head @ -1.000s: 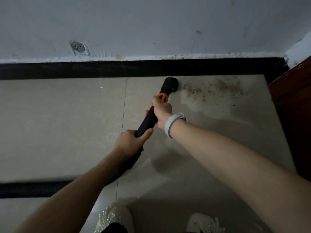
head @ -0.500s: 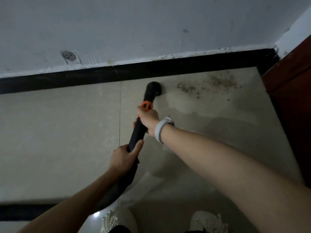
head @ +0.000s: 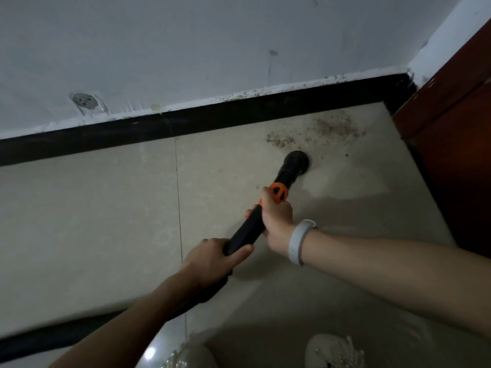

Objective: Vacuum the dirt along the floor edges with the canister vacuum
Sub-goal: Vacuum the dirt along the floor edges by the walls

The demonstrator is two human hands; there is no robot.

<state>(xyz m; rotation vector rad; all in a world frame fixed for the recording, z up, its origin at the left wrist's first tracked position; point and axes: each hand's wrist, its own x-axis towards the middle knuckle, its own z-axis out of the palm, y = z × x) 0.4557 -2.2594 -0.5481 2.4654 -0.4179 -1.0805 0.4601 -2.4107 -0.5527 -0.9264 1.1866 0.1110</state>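
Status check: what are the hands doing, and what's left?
Both hands, left and right, grip vacuum wand. Nozzle at dirt patch edge. Nothing blocking.

Cabinet (head: 451, 144) blocks right — floor (head: 87, 208) (left) open.

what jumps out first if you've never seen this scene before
The black vacuum wand with its orange collar runs up the middle, gripped by the left hand low down and the right hand near the collar. Its round nozzle sits on the pale tile floor right below a brown dirt patch, which lies in the corner by the black baseboard and a red-brown wooden panel.
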